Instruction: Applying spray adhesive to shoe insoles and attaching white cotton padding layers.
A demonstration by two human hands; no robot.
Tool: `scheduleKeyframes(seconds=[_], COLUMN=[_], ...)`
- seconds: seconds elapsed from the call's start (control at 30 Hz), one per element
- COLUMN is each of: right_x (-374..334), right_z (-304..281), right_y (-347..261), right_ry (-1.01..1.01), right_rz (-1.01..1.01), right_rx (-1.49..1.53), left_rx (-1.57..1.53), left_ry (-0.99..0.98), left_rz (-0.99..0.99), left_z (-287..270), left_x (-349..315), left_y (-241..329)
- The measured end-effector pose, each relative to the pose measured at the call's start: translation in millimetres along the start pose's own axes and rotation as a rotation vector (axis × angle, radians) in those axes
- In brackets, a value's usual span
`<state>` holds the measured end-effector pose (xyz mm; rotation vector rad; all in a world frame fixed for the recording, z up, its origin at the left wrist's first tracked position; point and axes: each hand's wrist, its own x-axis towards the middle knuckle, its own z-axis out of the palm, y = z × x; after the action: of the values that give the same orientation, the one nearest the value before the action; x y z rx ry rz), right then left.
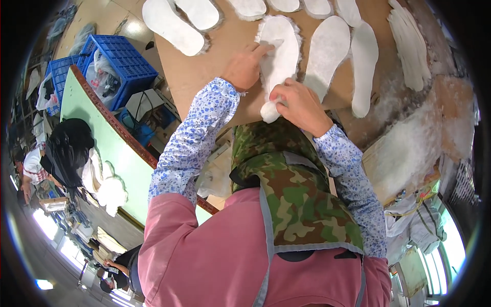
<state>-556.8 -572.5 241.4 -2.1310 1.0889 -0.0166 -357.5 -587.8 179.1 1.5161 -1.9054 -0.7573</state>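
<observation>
A white fleece-edged insole (pixel 280 56) lies on the brown board in front of me, toe end away. My left hand (pixel 243 65) rests at its left edge, fingers stretched onto its surface. My right hand (pixel 302 106) is closed in a pinch at the near end, on a rounded white fluffy wad (pixel 270 111). Whether this wad is loose or the insole's turned-up heel I cannot tell. To the right lie a wide white insole (pixel 328 53) and a narrower one (pixel 364 71). Another insole (pixel 176 28) lies at the upper left.
The brown board (pixel 204 77) bears several more insoles along its far side. White fleece strips (pixel 409 48) and loose fluff lie to the right. Left are a green table (pixel 110 153) and blue crates (pixel 125 64). Other people work at the far left and lower left.
</observation>
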Motion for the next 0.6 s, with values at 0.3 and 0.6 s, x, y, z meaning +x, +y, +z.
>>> scheduleKeyframes(seconds=[0.3,0.6], right_x=[-58,-95], right_z=[31,63], right_y=[21,60], right_ry=[0.301,0.663], right_rz=[-0.003,0.457], right_rx=[0.478,0.563], left_rx=[-0.151,-0.359], left_ry=[0.099,0.145], left_rz=[-0.086,-0.290], left_z=[-6,9], left_x=[6,-54], left_y=[-3,1])
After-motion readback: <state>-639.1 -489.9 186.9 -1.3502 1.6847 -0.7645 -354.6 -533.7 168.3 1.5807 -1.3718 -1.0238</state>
